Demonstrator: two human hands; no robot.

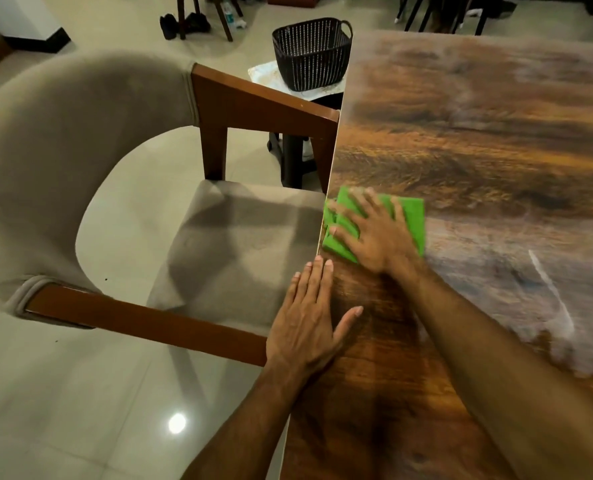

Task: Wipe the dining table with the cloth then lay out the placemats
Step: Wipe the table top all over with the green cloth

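Cloth [413, 216], green and folded, lies at the table [478, 140] edge under the right hand [378, 233], whose spread fingers press flat. At its 7 o'clock, the left hand [309, 323] rests flat, fingers straight.

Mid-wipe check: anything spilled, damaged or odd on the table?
No spill or damage shows. A whitish haze covers the far and right of the table, with a pale streak at the right, likely wiping residue. The cloth under the right hand reaches the table's edge.
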